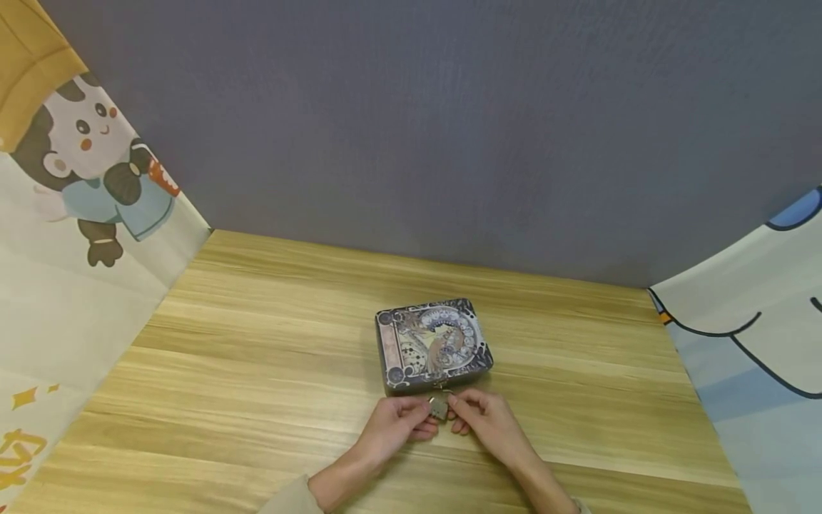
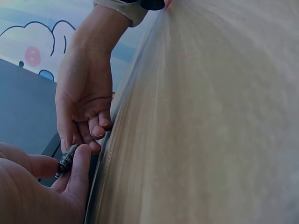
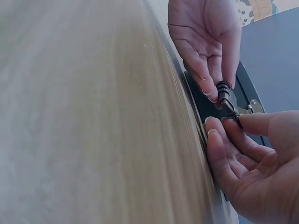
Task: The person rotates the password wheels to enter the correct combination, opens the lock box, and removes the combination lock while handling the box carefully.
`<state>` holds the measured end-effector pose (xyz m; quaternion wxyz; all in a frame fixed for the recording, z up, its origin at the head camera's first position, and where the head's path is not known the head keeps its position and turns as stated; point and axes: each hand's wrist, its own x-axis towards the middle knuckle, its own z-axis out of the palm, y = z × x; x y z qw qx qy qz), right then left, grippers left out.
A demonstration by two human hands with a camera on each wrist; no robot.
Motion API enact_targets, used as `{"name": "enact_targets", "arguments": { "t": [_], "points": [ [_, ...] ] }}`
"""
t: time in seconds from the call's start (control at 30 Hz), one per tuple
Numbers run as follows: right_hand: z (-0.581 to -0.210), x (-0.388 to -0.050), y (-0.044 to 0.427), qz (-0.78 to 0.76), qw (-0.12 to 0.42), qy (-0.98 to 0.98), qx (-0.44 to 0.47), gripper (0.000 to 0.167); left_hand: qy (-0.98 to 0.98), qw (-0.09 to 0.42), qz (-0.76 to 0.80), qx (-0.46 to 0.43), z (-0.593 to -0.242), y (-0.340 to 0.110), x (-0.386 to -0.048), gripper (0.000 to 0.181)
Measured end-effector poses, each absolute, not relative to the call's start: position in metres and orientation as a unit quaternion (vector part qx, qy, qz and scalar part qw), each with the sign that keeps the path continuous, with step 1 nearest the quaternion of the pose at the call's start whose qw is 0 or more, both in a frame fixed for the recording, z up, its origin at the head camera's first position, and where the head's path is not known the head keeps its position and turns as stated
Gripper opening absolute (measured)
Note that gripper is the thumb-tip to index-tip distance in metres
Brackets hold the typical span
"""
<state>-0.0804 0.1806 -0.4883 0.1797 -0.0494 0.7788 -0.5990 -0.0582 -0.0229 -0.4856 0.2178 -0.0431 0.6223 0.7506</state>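
Observation:
A small brass-coloured combination padlock (image 1: 439,407) is between the two hands, at the front edge of a decorated tin box (image 1: 427,346). My left hand (image 1: 394,426) pinches the padlock's body between thumb and fingers. Ringed number dials (image 3: 223,87) show on that body in the right wrist view. With thumb and fingertip, my right hand (image 1: 493,422) pinches the shackle (image 3: 229,106). Beside it, on the box front, is a metal clasp (image 3: 254,107). The fingers partly cover the shackle, so I cannot tell whether it passes through the clasp.
The box lies lid closed on a wood-grain table (image 1: 257,343). A dark grey panel (image 1: 417,143) rises behind the table. Cartoon-printed cloths stand at the left (image 1: 77,285) and right (image 1: 758,385) sides.

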Motion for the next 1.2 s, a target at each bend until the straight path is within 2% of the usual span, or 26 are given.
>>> {"name": "enact_targets", "arguments": {
  "t": [1.2],
  "points": [
    [-0.4886,-0.0749,0.1857,-0.6,0.184,0.775,-0.074,0.027,0.621,0.223,0.751,-0.024,-0.4904,-0.0175,-0.0573,0.028]
  ]
}}
